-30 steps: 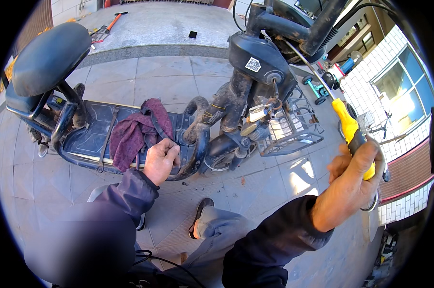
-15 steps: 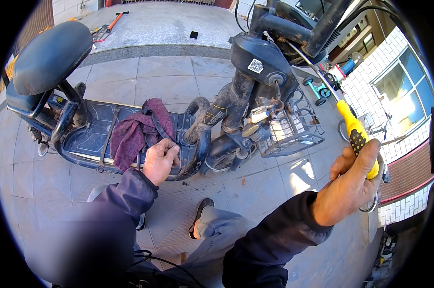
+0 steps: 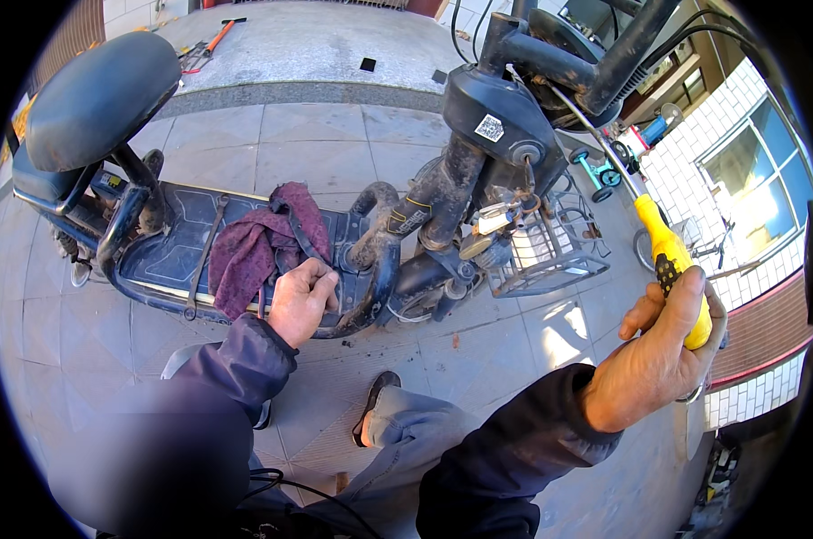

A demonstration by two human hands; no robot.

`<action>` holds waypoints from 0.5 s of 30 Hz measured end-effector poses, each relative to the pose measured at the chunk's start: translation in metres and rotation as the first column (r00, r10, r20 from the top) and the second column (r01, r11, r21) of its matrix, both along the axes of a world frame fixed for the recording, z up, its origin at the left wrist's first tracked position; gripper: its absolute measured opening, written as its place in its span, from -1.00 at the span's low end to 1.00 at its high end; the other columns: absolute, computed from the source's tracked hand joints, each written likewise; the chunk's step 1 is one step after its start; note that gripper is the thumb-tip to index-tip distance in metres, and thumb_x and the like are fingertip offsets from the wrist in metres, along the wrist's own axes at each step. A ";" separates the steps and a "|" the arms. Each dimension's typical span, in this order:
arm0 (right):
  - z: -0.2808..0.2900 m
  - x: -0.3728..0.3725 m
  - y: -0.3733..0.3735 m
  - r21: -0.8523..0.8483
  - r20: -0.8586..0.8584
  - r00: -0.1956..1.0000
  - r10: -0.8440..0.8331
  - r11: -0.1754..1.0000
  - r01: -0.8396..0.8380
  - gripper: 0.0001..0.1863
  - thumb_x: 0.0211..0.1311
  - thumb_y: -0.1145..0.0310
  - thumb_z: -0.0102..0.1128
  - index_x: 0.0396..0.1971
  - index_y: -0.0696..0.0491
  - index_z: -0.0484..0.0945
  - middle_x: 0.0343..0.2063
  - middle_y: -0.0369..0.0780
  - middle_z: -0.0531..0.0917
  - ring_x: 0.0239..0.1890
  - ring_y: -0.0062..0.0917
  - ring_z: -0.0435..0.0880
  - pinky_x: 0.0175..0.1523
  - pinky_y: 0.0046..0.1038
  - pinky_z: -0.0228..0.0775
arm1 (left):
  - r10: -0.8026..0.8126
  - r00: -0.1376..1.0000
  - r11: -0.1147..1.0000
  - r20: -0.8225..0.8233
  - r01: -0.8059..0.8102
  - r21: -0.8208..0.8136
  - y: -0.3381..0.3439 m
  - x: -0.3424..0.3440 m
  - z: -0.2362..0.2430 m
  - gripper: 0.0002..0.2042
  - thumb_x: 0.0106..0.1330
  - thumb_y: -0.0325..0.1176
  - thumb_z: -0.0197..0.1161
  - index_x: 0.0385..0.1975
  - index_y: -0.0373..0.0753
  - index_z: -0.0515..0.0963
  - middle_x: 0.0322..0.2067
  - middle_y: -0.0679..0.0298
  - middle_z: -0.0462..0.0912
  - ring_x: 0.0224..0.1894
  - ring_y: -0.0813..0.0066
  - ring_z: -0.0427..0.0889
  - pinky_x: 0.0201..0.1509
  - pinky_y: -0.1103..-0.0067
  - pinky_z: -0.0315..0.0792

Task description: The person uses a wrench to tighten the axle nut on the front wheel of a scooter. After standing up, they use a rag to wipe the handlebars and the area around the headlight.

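My right hand [image 3: 653, 359] grips the yellow and black handle of a long screwdriver [image 3: 665, 242]. Its thin metal shaft runs up and left to the dark handlebar stem [image 3: 546, 58] of an electric scooter, where the tip is lost to sight. My left hand [image 3: 304, 305] is closed over the scooter's footboard [image 3: 168, 238], beside a maroon cloth [image 3: 254, 247]; what its fingers hold is hidden. A dark strip-like piece [image 3: 306, 232] lies on the cloth and runs down to those fingers. Left of the cloth lies a long wrench [image 3: 207, 256].
The black seat [image 3: 106, 99] rises at the left. Keys [image 3: 528, 175] hang from the lock below the stem, above a wire basket [image 3: 550, 260]. On the far concrete lie an orange-handled hammer [image 3: 220, 38] and a dark flat square [image 3: 368, 65]. A small teal-wheeled ride-on toy [image 3: 600, 171] stands beyond.
The scooter's front and handlebar have shifted slightly right in view. The screwdriver handle sits a little lower. Both hands keep almost the same pose.
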State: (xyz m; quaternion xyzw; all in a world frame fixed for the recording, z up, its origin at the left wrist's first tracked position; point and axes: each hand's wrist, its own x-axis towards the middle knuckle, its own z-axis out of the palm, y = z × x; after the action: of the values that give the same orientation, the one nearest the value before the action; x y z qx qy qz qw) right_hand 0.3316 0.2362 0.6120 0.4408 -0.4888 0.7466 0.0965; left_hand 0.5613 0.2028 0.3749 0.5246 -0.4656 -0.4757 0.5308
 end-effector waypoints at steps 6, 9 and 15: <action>-0.001 0.002 0.000 -0.006 -0.028 0.999 -0.024 1.000 0.023 -0.66 0.22 0.19 0.31 -0.20 0.12 0.47 -0.69 -0.29 0.47 -0.73 -0.79 0.34 -0.61 -0.75 0.14 | -0.018 0.999 1.000 0.030 0.019 -0.012 0.000 0.003 -0.002 -0.86 0.41 -0.42 0.06 -0.38 -0.33 0.46 -0.62 0.34 0.54 -0.59 0.69 0.48 -0.47 0.70 0.41; -0.002 0.004 0.001 -0.007 -0.042 0.998 -0.044 0.999 0.044 -0.67 0.23 0.19 0.31 -0.20 0.12 0.48 -0.70 -0.30 0.46 -0.73 -0.79 0.34 -0.61 -0.74 0.14 | -0.013 1.000 1.000 0.023 0.013 -0.015 0.001 0.003 0.000 -0.86 0.40 -0.42 0.06 -0.38 -0.33 0.46 -0.62 0.34 0.54 -0.59 0.69 0.48 -0.47 0.69 0.42; -0.002 0.006 0.002 0.007 -0.055 0.996 -0.069 0.998 0.070 -0.66 0.22 0.18 0.31 -0.21 0.12 0.49 -0.70 -0.30 0.45 -0.73 -0.78 0.34 -0.60 -0.75 0.14 | -0.011 0.999 1.000 0.036 0.012 -0.026 0.000 0.004 -0.002 -0.87 0.40 -0.42 0.06 -0.38 -0.33 0.46 -0.61 0.34 0.54 -0.58 0.69 0.49 -0.47 0.70 0.42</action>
State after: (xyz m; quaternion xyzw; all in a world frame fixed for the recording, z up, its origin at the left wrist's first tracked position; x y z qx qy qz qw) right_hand 0.3371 0.2383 0.6099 0.4442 -0.5041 0.7284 0.1339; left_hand 0.5652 0.2032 0.3734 0.5233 -0.4841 -0.4632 0.5266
